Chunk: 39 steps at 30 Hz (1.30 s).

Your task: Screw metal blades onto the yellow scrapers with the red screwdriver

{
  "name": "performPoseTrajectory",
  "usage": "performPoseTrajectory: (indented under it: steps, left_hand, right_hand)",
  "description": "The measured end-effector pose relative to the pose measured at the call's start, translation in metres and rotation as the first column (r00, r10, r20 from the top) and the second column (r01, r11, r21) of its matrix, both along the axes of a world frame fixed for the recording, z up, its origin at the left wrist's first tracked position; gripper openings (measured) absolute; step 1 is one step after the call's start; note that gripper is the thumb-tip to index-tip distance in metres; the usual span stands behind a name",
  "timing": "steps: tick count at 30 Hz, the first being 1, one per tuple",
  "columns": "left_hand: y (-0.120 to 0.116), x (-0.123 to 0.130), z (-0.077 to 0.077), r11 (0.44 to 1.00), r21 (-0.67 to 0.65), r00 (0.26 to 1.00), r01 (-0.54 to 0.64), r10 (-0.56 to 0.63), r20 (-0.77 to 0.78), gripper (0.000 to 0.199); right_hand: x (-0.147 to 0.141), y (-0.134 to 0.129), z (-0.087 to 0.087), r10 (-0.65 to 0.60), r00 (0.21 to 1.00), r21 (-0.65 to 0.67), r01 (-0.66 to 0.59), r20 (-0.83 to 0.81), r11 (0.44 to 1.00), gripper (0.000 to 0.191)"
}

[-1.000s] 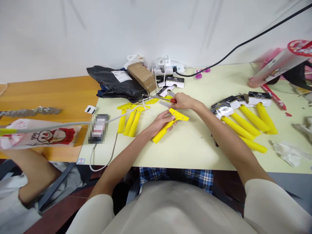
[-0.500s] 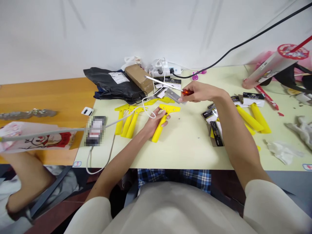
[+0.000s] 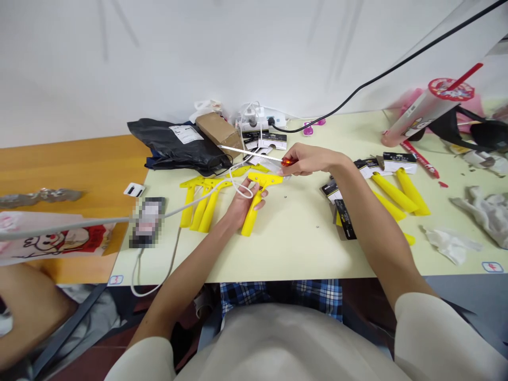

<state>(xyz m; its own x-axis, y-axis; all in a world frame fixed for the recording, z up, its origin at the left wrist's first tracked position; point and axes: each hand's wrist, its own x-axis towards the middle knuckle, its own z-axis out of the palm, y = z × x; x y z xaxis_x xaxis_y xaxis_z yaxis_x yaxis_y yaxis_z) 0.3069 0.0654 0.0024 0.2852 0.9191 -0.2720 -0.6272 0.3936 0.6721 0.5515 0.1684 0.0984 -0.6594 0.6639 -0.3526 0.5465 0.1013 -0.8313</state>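
My left hand (image 3: 240,203) is wrapped around the handle of a yellow plastic scraper (image 3: 252,210), whose wide head (image 3: 265,179) points away from me. My right hand (image 3: 308,161) pinches a red-handled screwdriver (image 3: 254,154), with its long thin steel shaft reaching left above the scraper head. A small steel blade (image 3: 274,166) lies close under the shaft, partly hidden by my fingers. Several matching yellow scrapers (image 3: 198,206) lie left of my left hand. More yellow handles (image 3: 395,193) lie at the right, with black-and-white packaging cards (image 3: 399,162).
A black plastic mailer (image 3: 174,148), a cardboard parcel (image 3: 217,132) and a power strip (image 3: 254,117) with cables stand at the back. A pixelated device (image 3: 147,222) trails a white cable. Crumpled tissue (image 3: 486,214) lies at the right. A co-worker's arm (image 3: 27,312) shows at the lower left.
My right hand has moved left and closer to the scraper head, carrying the screwdriver. The scraper has turned slightly in my left hand, and the whole view has shifted a little.
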Motion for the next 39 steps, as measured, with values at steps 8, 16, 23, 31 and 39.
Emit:
performPoseTrajectory:
  steps: [8,16,23,31,39]
  left_hand:
    - [-0.003,0.000,-0.002,0.991,0.052,0.991,0.124,-0.122,-0.055,0.048]
    - [-0.005,-0.001,-0.005,0.974,0.112,0.978,0.198,-0.188,-0.089,0.045]
    - [-0.005,-0.003,-0.007,0.966,0.109,0.967,0.234,-0.220,-0.128,0.050]
    - [-0.005,-0.003,-0.006,0.960,0.103,0.959,0.261,-0.245,-0.144,0.052]
    - [-0.005,-0.004,-0.010,0.951,0.132,0.956,0.280,-0.264,-0.129,0.047]
  right_hand:
    - [0.001,0.005,-0.010,0.156,0.984,0.047,-0.161,0.088,0.986,0.066]
    - [0.001,0.006,-0.013,0.252,0.963,0.042,-0.257,0.091,0.966,0.071]
    - [0.000,0.006,-0.017,0.324,0.942,0.010,-0.327,0.091,0.945,0.068]
    - [0.000,0.006,-0.012,0.263,0.960,0.142,-0.274,0.093,0.951,0.069]
    - [-0.006,0.007,-0.016,0.214,0.977,0.231,-0.211,0.012,0.950,0.052]
